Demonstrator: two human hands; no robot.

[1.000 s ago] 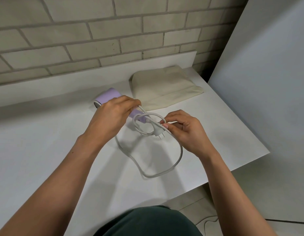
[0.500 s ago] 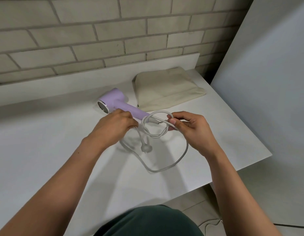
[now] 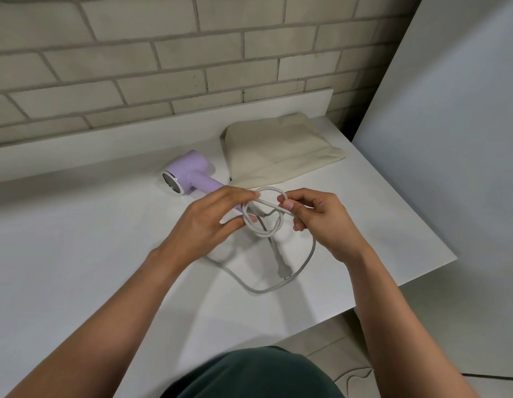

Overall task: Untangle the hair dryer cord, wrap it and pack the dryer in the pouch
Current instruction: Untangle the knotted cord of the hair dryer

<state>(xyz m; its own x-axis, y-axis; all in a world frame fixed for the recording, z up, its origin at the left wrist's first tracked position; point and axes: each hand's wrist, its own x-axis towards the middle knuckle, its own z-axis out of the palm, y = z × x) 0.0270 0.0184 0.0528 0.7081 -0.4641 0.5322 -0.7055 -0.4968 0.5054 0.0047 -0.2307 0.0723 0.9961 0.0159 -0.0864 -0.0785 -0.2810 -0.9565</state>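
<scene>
A lilac hair dryer [image 3: 189, 173] lies on its side on the white table [image 3: 77, 254], its handle running under my left hand [image 3: 209, 222]. Its white cord [image 3: 305, 254] forms a small knotted loop between my hands and a wide loop on the table below them. The plug [image 3: 282, 270] hangs down from the knot onto the table. My left hand pinches the loop's left side. My right hand [image 3: 318, 219] pinches the cord at the loop's right side. A beige fabric pouch [image 3: 278, 150] lies flat behind my hands.
A brick wall [image 3: 192, 67] with a white ledge runs along the table's back. A tall white panel [image 3: 450, 168] stands to the right. The table's right edge [image 3: 422, 277] drops to a tiled floor, where another cable lies.
The plug has slid down out of the small loop and now lies lower on the table. My left hand has shifted right off the dryer's handle onto the loop.
</scene>
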